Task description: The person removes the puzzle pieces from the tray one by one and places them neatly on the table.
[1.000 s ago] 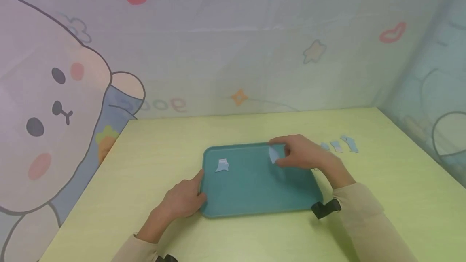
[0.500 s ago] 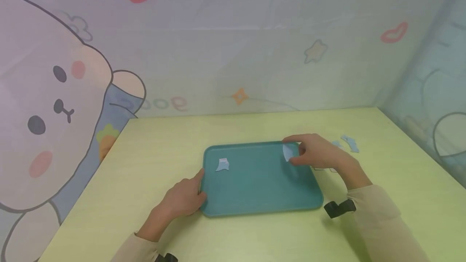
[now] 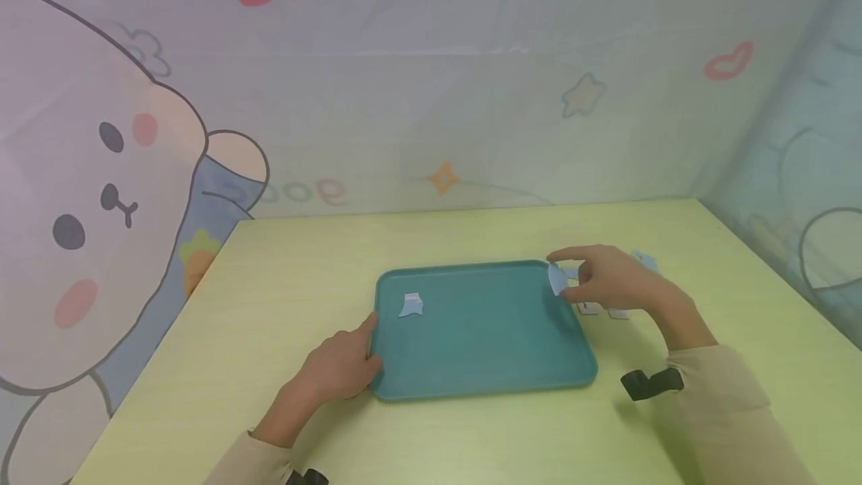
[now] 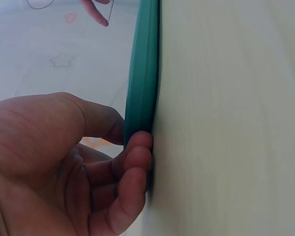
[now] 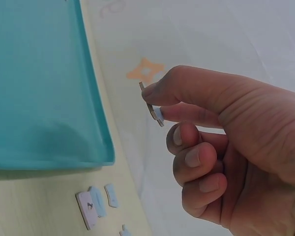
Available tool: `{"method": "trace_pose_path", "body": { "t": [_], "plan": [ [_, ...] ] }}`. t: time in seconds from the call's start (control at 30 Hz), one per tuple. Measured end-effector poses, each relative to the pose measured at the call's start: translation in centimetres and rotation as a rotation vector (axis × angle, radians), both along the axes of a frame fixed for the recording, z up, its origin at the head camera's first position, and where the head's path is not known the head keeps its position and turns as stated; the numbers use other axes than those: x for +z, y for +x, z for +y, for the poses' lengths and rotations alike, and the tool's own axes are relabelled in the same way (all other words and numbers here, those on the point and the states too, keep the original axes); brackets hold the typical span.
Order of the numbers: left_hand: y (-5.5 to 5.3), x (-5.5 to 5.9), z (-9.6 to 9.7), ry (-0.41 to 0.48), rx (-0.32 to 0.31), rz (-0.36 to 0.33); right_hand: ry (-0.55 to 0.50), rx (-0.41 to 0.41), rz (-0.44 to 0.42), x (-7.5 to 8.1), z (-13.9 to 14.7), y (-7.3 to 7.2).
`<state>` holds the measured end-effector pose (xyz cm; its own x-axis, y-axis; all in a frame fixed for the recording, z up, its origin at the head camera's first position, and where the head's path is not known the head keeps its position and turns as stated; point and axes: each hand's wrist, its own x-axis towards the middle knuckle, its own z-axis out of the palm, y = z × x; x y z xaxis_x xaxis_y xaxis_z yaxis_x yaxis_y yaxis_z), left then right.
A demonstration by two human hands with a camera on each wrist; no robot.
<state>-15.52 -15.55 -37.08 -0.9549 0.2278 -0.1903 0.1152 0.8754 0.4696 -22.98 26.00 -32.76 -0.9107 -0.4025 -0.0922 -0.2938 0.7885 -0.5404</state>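
In the head view, a teal tray (image 3: pixel 485 350) lies on the pale yellow table. My left hand (image 3: pixel 337 365) grips its left rim; the left wrist view has the thumb (image 4: pixel 105 123) on one side and curled fingers on the other. One light-blue puzzle piece (image 3: pixel 412 304) lies flat in the tray's upper left. Between thumb and index finger, my right hand (image 3: pixel 616 279) pinches another puzzle piece (image 3: pixel 557 280), raised near the tray's far right corner. That piece appears edge-on in the right wrist view, with the other fingers (image 5: pixel 199 157) curled.
More puzzle pieces lie right of the tray, including two white-edged pieces (image 3: pixel 587 308) and a blue one (image 3: pixel 644 259) partly behind the right hand. The right wrist view has several pieces (image 5: pixel 87 210) beside the tray. A cartoon-printed cloth (image 3: pixel 404 81) hangs behind the table.
My right hand has moved rightward with the pinched puzzle piece, from above the tray to its far right corner. The left hand and the tray have stayed put.
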Motion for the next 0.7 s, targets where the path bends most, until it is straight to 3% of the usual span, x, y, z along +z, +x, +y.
{"method": "trace_pose_path", "body": {
  "t": [0.23, 0.7],
  "plan": [
    [0.1, 0.0, 0.0, 0.004, -0.002, -0.001, -0.027, -0.022, -0.039, 0.8, 1.0, 0.5],
    [0.2, 0.0, -0.1, 0.017, -0.009, 0.006, -0.028, -0.056, -0.036, 1.4, 3.1, 0.3]
  ]
}}
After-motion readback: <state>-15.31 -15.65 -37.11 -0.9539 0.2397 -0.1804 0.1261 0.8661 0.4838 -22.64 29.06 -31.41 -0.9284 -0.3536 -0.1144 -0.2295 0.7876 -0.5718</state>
